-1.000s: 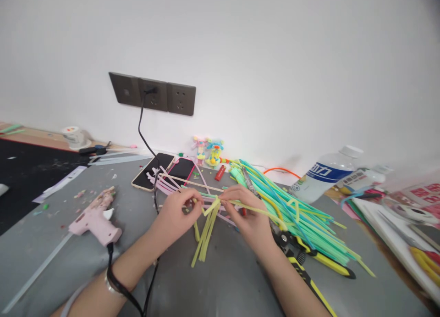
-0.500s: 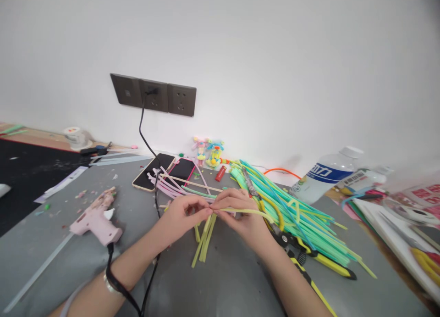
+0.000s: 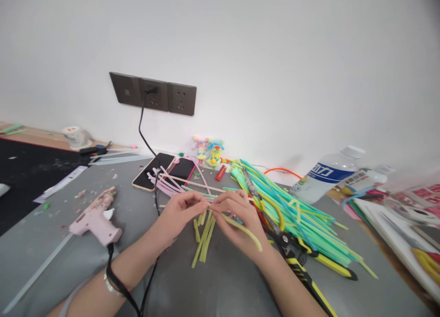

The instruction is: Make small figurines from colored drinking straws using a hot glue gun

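My left hand (image 3: 184,214) and my right hand (image 3: 239,216) meet fingertip to fingertip over the middle of the table. Between them they pinch a pale yellow pipe cleaner (image 3: 245,229), whose loose end curves out under my right palm. Its pinched end is mostly hidden by the fingers. Several short yellow pipe cleaner pieces (image 3: 205,241) lie on the table just below the hands. Behind the hands is a bunch of pink pipe cleaners (image 3: 168,185). A large bundle of green and yellow pipe cleaners (image 3: 295,216) spreads to the right of my right hand.
Yellow-handled pliers (image 3: 287,239) lie by my right forearm. A pink glue gun (image 3: 96,225) rests at left, its black cord crossing my left forearm. Two phones (image 3: 154,171), small pipe-cleaner figures (image 3: 215,153) and a red stick (image 3: 221,173) sit near the wall. A bottle (image 3: 328,175) stands right.
My right hand has turned slightly, and the yellow pipe cleaner's free end has swung down from pointing right across the pliers. Both hands still pinch at the same spot.
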{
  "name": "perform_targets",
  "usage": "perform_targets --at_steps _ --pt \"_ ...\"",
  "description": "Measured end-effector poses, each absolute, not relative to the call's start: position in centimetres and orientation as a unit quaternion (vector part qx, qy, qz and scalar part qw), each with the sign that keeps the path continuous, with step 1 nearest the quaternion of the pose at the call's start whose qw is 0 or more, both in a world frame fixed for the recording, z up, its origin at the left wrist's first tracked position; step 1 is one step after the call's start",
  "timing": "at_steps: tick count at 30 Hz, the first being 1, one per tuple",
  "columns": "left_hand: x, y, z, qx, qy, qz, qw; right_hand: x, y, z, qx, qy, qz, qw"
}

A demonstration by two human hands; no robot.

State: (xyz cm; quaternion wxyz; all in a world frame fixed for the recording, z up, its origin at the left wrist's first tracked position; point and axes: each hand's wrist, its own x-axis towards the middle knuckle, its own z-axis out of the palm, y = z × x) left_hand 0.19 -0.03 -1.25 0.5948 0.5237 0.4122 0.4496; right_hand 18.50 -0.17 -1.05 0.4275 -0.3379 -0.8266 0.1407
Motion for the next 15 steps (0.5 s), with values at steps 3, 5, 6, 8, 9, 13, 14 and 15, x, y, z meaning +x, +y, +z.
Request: perform_targets --at_steps 3,5,6,8,9,13,14,15 --pt "0.4 0.0 -1.6 0.479 0.42 0.465 0.614 18.2 -0.5 -1.2 -0.336 -0.825 0.12 0.438" --pt "0.5 0.0 -1.8 0.447 0.42 0.473 0.632 17.9 -0.7 -1.4 -0.336 -0.823 0.109 0.445" --pt "0.6 0.0 -1.9 0.429 0.417 0.479 0.642 17.8 -0.8 -1.5 -0.338 -0.822 0.101 0.446" --pt "0.7 0.0 -1.9 0.39 0.408 0.492 0.663 17.6 -1.1 -1.6 -0.345 -0.825 0.081 0.44" --pt "0.7 -0.1 -1.9 0.373 0.404 0.498 0.671 17.5 -1.2 -1.7 -0.349 -0.828 0.07 0.433" --pt "0.9 -0.3 -1.8 0.333 0.388 0.507 0.693 17.2 -1.3 -2.0 -0.363 -0.827 0.044 0.428" --pt "1.0 -0.4 -1.7 0.33 0.384 0.507 0.698 17.2 -1.3 -2.0 -0.364 -0.821 0.045 0.437" --pt "1.0 -0.4 -1.7 0.328 0.379 0.505 0.703 17.2 -1.2 -2.0 -0.363 -0.816 0.049 0.447"
